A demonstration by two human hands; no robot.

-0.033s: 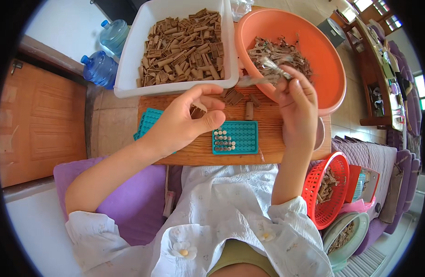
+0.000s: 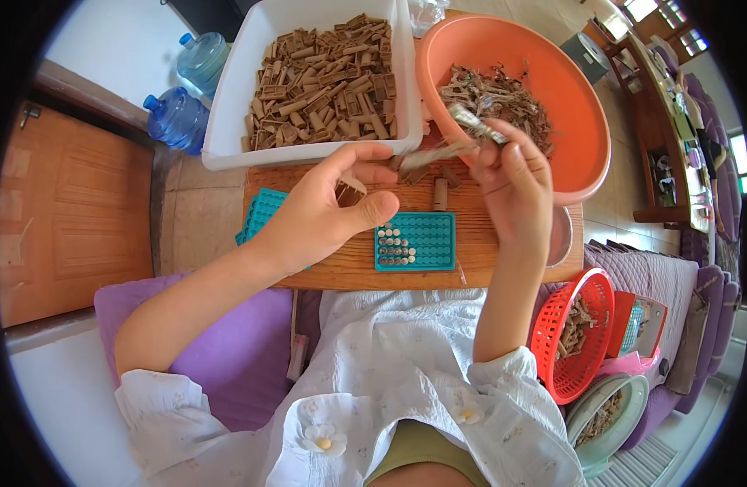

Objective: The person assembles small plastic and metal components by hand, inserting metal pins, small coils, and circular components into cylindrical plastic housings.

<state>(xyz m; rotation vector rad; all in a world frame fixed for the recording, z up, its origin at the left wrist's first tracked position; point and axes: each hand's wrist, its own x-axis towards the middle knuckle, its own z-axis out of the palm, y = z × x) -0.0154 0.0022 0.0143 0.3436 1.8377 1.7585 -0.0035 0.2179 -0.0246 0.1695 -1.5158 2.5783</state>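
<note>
My right hand [image 2: 515, 166] pinches a shiny silvery strip [image 2: 475, 123] between thumb and fingers, at the near rim of the orange basin. From the same hand a frayed beige strand [image 2: 434, 156] trails left, its end close to my left fingertips. My left hand [image 2: 325, 203] is half curled, thumb and index finger apart, and a small hollow brown piece [image 2: 350, 191] sits within its fingers, partly hidden. Just below and right of that hand lies a teal pitted tray [image 2: 430, 239], with small round whitish and grey pieces [image 2: 396, 250] in its left part.
A white bin [image 2: 227, 130] full of brown pieces stands behind, beside the orange basin [image 2: 580, 154] with tangled fibres. More teal trays [image 2: 264, 211] lie under my left forearm on the wooden table [image 2: 487, 260]. A red basket [image 2: 564, 381] stands right, blue water jugs [image 2: 178, 118] far left.
My right hand has shifted slightly; the silvery strip tilts differently, and the frayed strand now reaches nearer to my left fingers. My left hand stays almost in place.
</note>
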